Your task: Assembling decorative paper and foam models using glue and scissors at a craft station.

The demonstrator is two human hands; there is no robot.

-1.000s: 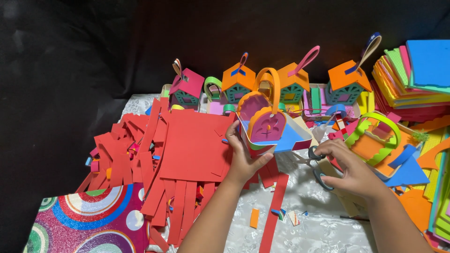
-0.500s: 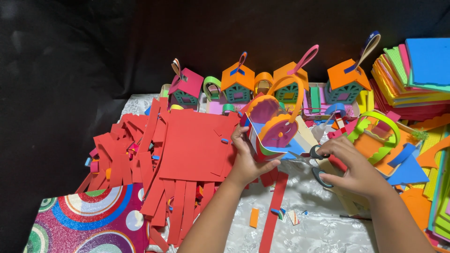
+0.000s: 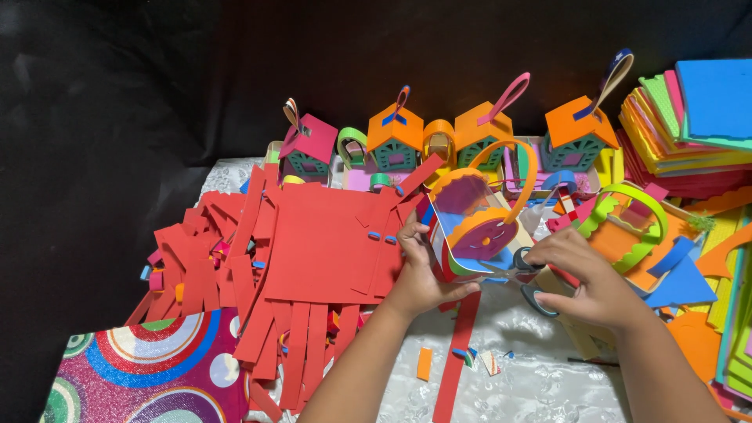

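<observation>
Bare forearms, no sleeves/rings.

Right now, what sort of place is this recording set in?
Probably a home or small workshop craft table for foam-sheet crafts. A stack of coloured foam sheets sits at the right, a row of small finished foam houses lines the back, and red foam strips cover the cloth-covered table.

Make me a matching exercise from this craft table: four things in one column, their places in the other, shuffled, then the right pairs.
Things:
1. foam basket
2. scissors
3. red foam strips
4. stack of foam sheets

Places:
A. far right, at the back
B. in the right hand
C. spread out left of the left hand
D. held in the left hand

Pairs: 1-D, 2-B, 3-C, 4-A
</observation>
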